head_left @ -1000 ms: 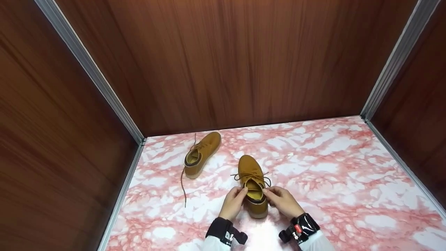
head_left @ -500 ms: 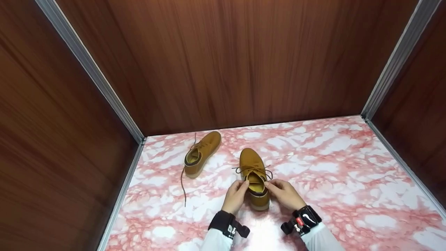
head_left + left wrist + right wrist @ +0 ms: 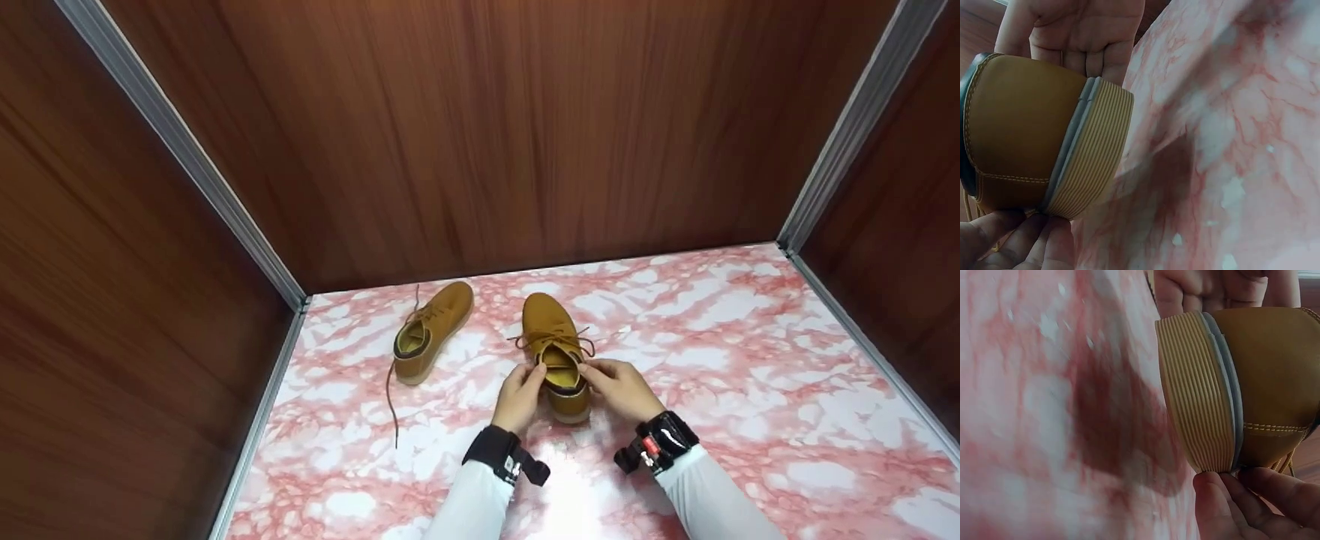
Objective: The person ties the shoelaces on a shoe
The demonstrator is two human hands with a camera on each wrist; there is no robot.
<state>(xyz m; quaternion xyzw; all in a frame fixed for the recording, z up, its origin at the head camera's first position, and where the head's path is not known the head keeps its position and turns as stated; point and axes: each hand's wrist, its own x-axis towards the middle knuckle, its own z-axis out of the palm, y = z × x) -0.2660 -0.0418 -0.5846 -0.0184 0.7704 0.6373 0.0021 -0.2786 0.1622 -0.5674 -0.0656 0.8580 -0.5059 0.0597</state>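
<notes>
A tan lace-up shoe (image 3: pixel 546 311) is gripped at its collar by both hands, toe pointing away. My left hand (image 3: pixel 519 396) pinches the left side of the opening, thumb at the rim and fingers outside; my right hand (image 3: pixel 621 386) does the same on the right. Its laces (image 3: pixel 553 337) are tied in a bow. From behind, the left wrist view shows the heel (image 3: pixel 1022 124) and ribbed sole (image 3: pixel 1092 149) between the hands. A shadow lies apart from the sole, so the shoe appears raised off the surface.
A matching tan shoe (image 3: pixel 450 307) stands to the left, its lace (image 3: pixel 391 409) trailing loose on the pink-and-white marbled surface (image 3: pixel 750 420). Brown wood-look panels (image 3: pixel 480 135) with grey metal edging (image 3: pixel 180 157) enclose the back and both sides.
Both hands have carried the held shoe forward, away from the body, and slightly to the right. The other shoe stays in place.
</notes>
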